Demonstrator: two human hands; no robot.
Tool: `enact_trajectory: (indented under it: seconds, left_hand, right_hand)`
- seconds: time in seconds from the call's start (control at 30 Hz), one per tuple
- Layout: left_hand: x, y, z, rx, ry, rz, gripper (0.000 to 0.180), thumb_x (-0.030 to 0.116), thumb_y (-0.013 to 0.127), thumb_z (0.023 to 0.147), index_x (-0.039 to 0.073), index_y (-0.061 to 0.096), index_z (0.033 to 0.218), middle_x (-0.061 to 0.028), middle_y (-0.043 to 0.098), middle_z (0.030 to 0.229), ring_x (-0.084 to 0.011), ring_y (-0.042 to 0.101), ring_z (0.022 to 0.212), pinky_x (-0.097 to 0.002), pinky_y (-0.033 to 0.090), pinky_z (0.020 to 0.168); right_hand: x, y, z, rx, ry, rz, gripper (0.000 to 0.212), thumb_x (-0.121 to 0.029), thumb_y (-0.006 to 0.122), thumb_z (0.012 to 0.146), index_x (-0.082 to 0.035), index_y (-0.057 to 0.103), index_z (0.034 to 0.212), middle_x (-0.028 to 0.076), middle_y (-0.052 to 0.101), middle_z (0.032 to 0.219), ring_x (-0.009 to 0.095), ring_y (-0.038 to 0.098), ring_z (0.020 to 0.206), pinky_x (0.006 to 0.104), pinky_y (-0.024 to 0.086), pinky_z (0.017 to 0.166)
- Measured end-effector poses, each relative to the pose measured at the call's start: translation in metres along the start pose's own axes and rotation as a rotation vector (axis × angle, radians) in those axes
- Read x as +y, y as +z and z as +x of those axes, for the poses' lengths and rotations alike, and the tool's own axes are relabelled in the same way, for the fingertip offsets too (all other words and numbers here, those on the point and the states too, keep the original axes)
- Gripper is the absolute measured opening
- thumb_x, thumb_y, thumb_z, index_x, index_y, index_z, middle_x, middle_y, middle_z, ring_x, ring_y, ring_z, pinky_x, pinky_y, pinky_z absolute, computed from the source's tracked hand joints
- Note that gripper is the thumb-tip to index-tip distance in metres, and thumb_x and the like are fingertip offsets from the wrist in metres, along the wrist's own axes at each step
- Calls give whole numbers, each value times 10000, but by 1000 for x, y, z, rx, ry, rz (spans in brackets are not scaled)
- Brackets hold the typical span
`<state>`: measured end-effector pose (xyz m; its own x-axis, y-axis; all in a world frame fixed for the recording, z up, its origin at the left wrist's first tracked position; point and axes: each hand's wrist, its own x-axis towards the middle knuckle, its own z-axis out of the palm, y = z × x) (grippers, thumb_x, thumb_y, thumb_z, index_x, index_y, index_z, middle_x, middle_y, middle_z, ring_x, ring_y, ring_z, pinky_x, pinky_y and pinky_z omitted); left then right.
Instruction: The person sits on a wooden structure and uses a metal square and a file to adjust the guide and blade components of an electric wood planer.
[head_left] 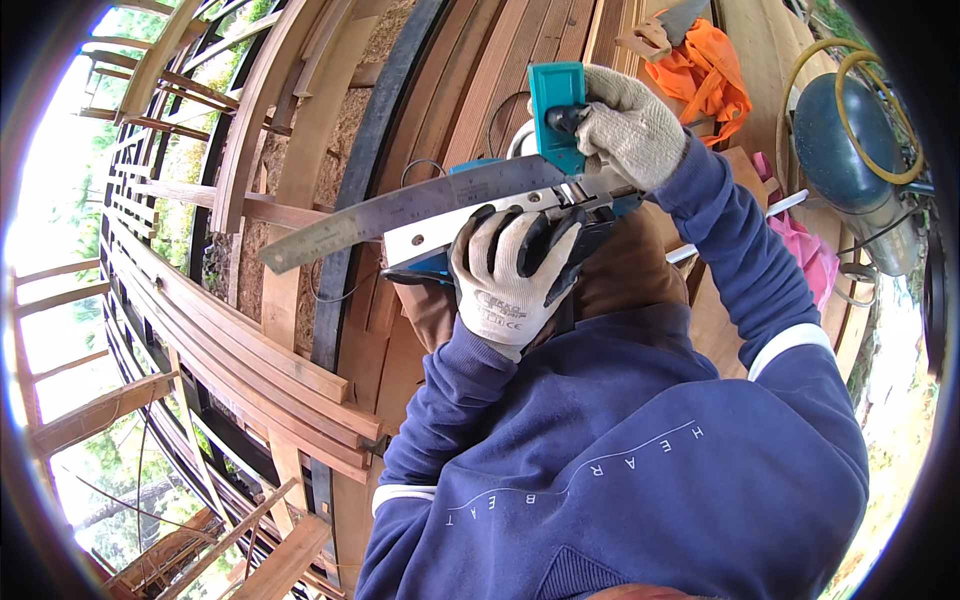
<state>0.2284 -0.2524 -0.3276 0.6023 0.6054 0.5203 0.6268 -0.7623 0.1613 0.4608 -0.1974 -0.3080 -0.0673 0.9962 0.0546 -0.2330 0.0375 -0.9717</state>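
My left hand [512, 272], in a white glove with dark fingertips, holds a long steel ruler [400, 208] flat against the silver sole of a teal power planer [480, 225] turned on its side. My right hand [632, 125], in a knitted grey-white glove, grips the planer's teal body [557, 110] from above. The ruler's free end sticks out to the left over the wooden deck boards. Both forearms wear navy blue sleeves. The planer rests near my lap in front of my brown trousers [630, 280].
Reddish wooden deck boards [470, 90] and stacked curved planks [250, 370] run around me. A black band [365, 170] crosses the framing. An orange cloth [705, 75], a pink cloth [805, 255] and a blue tank with yellow hose [850, 150] lie at the right. Open timber framing drops away on the left.
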Motion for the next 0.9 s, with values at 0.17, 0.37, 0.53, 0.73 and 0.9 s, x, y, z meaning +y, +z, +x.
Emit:
enact_trajectory:
  seconds: [0.17, 0.37, 0.53, 0.73, 0.9]
  left_hand:
    - [3, 7, -4, 44, 13, 72, 544, 432, 804, 672, 342, 701, 1198, -17, 489, 1295, -301, 445, 1231, -495, 307, 1074]
    - [6, 9, -11, 55, -4, 102, 562, 434, 808, 685, 343, 694, 1227, -27, 460, 1324, -305, 399, 1264, -503, 278, 1093]
    - [7, 9, -12, 41, -19, 105, 564, 441, 804, 685, 340, 696, 1230, -29, 452, 1324, -310, 397, 1260, -510, 266, 1103]
    - [9, 8, -12, 45, -34, 116, 576, 439, 815, 666, 347, 698, 1223, -19, 457, 1317, -306, 406, 1253, -502, 276, 1088]
    - [9, 8, -13, 53, -38, 124, 585, 439, 820, 653, 357, 697, 1219, -12, 471, 1308, -299, 415, 1252, -499, 280, 1076]
  right_hand:
    - [5, 1, -2, -32, 6, 115, 377, 25, 491, 940, -28, 600, 1297, 12, 657, 944, 63, 610, 774, 234, 550, 717]
    - [7, 0, -1, -52, 26, 86, 403, 54, 504, 900, -27, 612, 1279, 5, 661, 971, 58, 604, 797, 248, 544, 773]
    - [-1, 5, -5, -32, 57, 37, 391, 54, 507, 898, -29, 622, 1262, 1, 660, 968, 50, 605, 802, 243, 545, 781]
    - [4, 1, -4, -24, 57, 89, 391, 60, 502, 898, -22, 618, 1263, 1, 662, 969, 52, 606, 806, 241, 545, 787]
    - [0, -1, -7, -29, 54, 20, 397, 59, 489, 907, -14, 605, 1279, 10, 663, 975, 58, 607, 808, 243, 545, 789]
